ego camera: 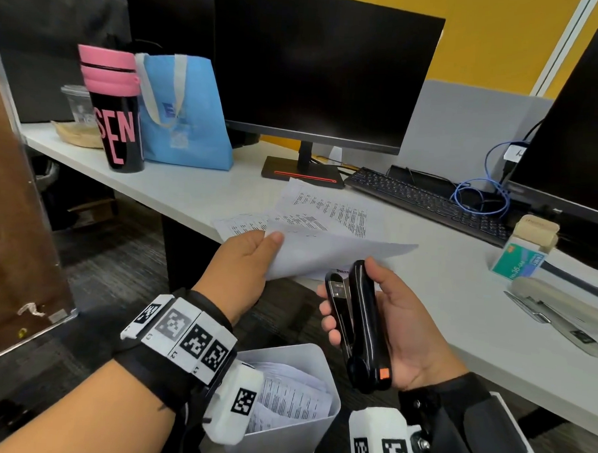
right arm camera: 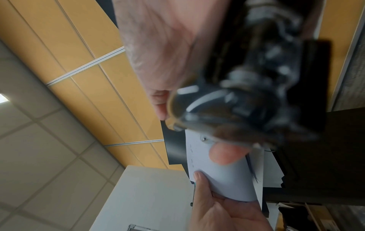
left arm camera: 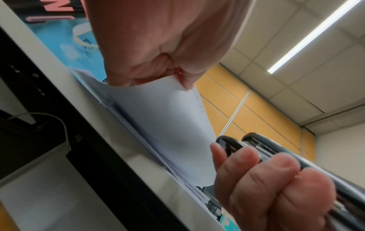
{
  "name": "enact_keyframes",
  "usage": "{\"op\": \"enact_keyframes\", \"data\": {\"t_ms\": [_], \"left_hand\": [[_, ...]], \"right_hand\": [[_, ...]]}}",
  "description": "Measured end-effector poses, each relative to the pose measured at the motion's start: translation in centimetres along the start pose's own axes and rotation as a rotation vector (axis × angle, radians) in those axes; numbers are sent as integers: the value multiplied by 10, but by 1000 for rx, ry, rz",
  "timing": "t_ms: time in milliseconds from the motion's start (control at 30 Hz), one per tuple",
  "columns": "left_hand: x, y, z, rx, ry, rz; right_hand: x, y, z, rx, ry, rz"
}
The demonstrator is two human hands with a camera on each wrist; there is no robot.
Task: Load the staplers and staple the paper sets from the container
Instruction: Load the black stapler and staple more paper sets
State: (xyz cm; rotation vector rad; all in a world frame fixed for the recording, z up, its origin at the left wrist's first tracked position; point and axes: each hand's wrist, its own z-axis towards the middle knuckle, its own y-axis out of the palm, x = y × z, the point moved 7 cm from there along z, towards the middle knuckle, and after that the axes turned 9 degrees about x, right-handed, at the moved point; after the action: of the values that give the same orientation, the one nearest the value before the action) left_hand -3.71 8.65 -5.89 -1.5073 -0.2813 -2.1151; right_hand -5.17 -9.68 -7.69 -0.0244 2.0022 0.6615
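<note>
My left hand (ego camera: pixel 248 258) pinches the corner of a white paper set (ego camera: pixel 323 258) and lifts it just above the desk edge; the same paper set (left arm camera: pixel 169 125) curves down in the left wrist view. My right hand (ego camera: pixel 389 319) grips a black stapler (ego camera: pixel 358 324), its nose pointing at the paper's near edge, close beside it. The stapler (right arm camera: pixel 247 93) fills the right wrist view, blurred. More printed sheets (ego camera: pixel 325 210) lie on the desk behind. A white container (ego camera: pixel 293 397) with further paper sets stands on the floor below my left wrist.
A beige stapler (ego camera: pixel 561 309) lies opened out at the desk's right, next to a green staple box (ego camera: pixel 518 261). A keyboard (ego camera: pixel 429 201), two monitors (ego camera: pixel 318 73), a blue bag (ego camera: pixel 179 115) and a pink-lidded tumbler (ego camera: pixel 114 108) stand further back.
</note>
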Motion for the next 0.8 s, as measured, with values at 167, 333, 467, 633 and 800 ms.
{"op": "enact_keyframes", "data": {"t_ms": [167, 333, 467, 633, 800], "left_hand": [[0, 0, 2, -6, 26, 53], [36, -4, -11, 40, 504, 488], [34, 4, -25, -83, 497, 802], [8, 15, -29, -208, 111, 289], [-7, 26, -36, -51, -371, -343]], "right_hand": [[1, 1, 0, -6, 12, -2], [1, 0, 1, 8, 30, 3], [1, -1, 2, 21, 38, -22], [5, -1, 4, 37, 58, -44], [10, -1, 6, 59, 61, -100]]}}
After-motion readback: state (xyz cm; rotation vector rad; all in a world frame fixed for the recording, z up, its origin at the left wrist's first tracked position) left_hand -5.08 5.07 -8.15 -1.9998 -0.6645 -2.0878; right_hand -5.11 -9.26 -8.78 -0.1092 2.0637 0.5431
